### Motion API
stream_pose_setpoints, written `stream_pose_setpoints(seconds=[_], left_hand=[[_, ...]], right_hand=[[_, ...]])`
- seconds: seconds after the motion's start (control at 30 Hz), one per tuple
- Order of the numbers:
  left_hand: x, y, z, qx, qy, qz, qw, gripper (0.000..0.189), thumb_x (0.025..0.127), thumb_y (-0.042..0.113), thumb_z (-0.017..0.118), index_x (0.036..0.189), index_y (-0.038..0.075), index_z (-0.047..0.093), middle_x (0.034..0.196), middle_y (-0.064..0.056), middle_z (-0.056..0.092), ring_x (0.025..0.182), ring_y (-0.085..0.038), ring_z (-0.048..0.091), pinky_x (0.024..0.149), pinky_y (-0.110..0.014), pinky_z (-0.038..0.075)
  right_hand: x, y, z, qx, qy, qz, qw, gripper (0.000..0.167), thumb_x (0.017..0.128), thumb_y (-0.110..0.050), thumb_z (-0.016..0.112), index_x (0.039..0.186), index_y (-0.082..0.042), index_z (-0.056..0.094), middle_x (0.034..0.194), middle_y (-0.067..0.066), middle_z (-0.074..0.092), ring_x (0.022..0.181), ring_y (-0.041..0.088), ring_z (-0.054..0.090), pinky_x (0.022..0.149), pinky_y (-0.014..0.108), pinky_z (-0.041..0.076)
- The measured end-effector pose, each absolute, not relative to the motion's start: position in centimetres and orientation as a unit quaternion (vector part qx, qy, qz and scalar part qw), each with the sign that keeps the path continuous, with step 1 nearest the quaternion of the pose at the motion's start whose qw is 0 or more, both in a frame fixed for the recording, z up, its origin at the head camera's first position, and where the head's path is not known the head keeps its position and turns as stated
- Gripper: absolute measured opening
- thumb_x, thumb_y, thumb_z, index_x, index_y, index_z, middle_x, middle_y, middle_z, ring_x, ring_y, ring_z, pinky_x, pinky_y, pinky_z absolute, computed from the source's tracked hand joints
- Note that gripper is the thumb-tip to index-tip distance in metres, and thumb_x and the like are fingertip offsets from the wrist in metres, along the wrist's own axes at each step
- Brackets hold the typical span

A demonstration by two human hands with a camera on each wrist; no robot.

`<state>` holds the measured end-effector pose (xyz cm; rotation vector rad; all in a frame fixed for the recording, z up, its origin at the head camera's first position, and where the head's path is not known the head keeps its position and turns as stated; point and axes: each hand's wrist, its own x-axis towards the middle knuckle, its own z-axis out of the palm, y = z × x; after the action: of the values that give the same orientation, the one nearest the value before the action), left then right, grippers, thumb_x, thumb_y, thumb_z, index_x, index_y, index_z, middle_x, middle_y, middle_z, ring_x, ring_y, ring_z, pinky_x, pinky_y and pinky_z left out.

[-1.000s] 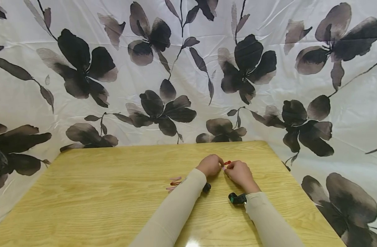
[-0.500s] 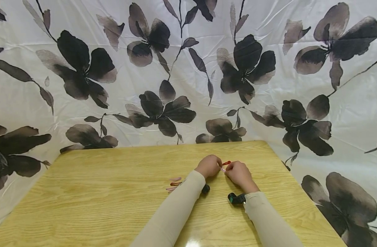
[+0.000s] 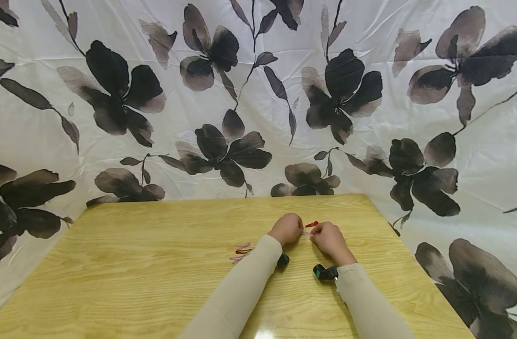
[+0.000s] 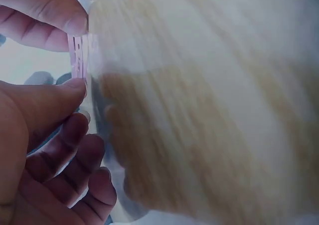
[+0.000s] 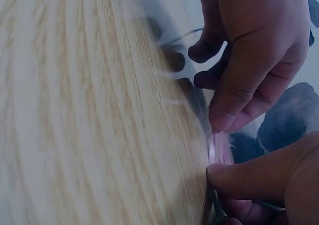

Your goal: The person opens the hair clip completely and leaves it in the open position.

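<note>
A small pink hair clip [image 3: 307, 233] spans the gap between my two hands over the right part of the table. My left hand [image 3: 287, 228] pinches one end between thumb and forefinger. In the left wrist view the other fingers [image 4: 89, 152] are spread loosely below the thumb. From the opposite side, my right hand [image 3: 329, 239] pinches the other end; its thumb [image 5: 239, 177] lies over the clip [image 5: 218, 147] in the right wrist view. Just behind the hands a red hair clip [image 3: 312, 224] lies on the table.
Left of my left forearm lie a pink clip [image 3: 242, 245], a red clip [image 3: 243, 252] and another pink clip [image 3: 237, 258], partly hidden by the sleeve. Black wrist cameras [image 3: 325, 272] hang under the wrists. A floral cloth [image 3: 224, 155] hangs behind the wooden table [image 3: 135, 263].
The fingertips have drawn slightly apart, so more of the pink clip shows between them. Both hands keep hold of it, and the clips on the table stay put.
</note>
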<state>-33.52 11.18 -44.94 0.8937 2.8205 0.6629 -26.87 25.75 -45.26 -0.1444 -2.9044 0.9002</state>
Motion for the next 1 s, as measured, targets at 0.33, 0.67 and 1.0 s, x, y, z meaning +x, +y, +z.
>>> stream_pose_setpoints(seconds=[0.33, 0.67, 1.0], left_hand=[[-32.3, 10.5, -43.6, 0.276, 0.927, 0.249, 0.053, 0.016, 0.094, 0.013, 0.058, 0.085, 0.013, 0.071, 0.084, 0.002, 0.068, 0.071, -0.01, 0.055, 0.068, -0.024, 0.047], [-31.9, 9.4, -42.8, 0.258, 0.912, 0.312, 0.059, 0.015, 0.095, 0.016, 0.061, 0.089, 0.01, 0.073, 0.082, 0.003, 0.066, 0.073, -0.01, 0.055, 0.069, -0.024, 0.047], [-32.0, 7.6, -42.1, 0.24, 0.88, 0.403, 0.076, 0.012, 0.095, 0.014, 0.062, 0.095, 0.01, 0.073, 0.089, -0.001, 0.069, 0.074, -0.011, 0.058, 0.065, -0.024, 0.048]], right_hand=[[-26.7, 25.8, -45.4, -0.051, -0.937, 0.341, 0.052, 0.012, 0.089, -0.018, 0.067, 0.087, -0.008, 0.074, 0.089, 0.007, 0.07, 0.076, 0.02, 0.058, 0.068, 0.031, 0.044], [-26.2, 25.3, -44.7, -0.068, -0.904, 0.415, 0.071, 0.016, 0.093, -0.021, 0.065, 0.098, -0.008, 0.074, 0.092, 0.008, 0.071, 0.073, 0.017, 0.059, 0.061, 0.027, 0.045], [-26.0, 24.5, -43.8, -0.058, -0.879, 0.465, 0.087, 0.02, 0.095, -0.027, 0.063, 0.103, -0.011, 0.072, 0.101, 0.01, 0.069, 0.082, 0.023, 0.058, 0.066, 0.03, 0.046]])
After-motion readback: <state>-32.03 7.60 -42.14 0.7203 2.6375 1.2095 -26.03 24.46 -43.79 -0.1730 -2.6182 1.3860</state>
